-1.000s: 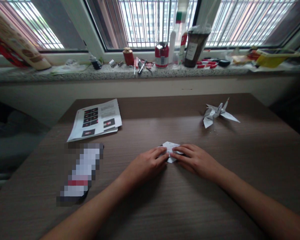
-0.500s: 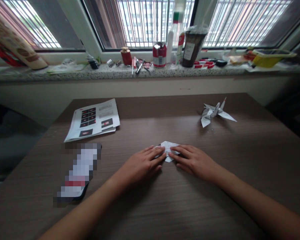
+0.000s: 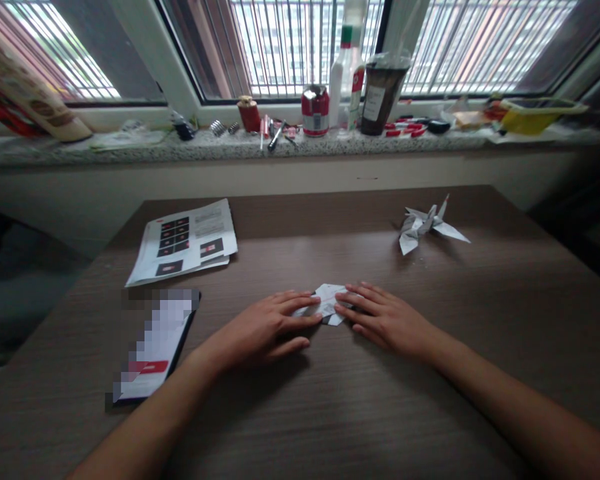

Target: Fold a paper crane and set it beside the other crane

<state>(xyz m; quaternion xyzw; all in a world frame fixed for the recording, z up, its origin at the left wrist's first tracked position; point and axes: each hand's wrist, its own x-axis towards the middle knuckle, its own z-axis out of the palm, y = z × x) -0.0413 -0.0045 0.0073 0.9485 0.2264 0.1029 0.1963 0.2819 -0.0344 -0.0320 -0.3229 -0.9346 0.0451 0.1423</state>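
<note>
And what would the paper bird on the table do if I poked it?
The paper bird looks folded from paper, so it would probably be light and slide easily. Its thin, pointy wings might bend or crumple. With pieces sticking out sideways, it probably wouldn't roll.

Left side, mid-height: printed sheets [image 3: 215,227], small dark photos on the top page. Below them, lower left: phone [image 3: 167,333], largely pixelated. Right of centre: folded-paper crane [image 3: 421,225], wings spread, resting on the tabletop [image 3: 300,427]. Across the upper frame: speckled windowsill [image 3: 205,151]. On it, left to right: metal coils [image 3: 217,127], small red container [image 3: 249,115], red can [image 3: 315,112], dark cup [image 3: 377,100] with pale label, yellow tub [image 3: 527,121]. Top edge: window bars [image 3: 495,50].
</note>
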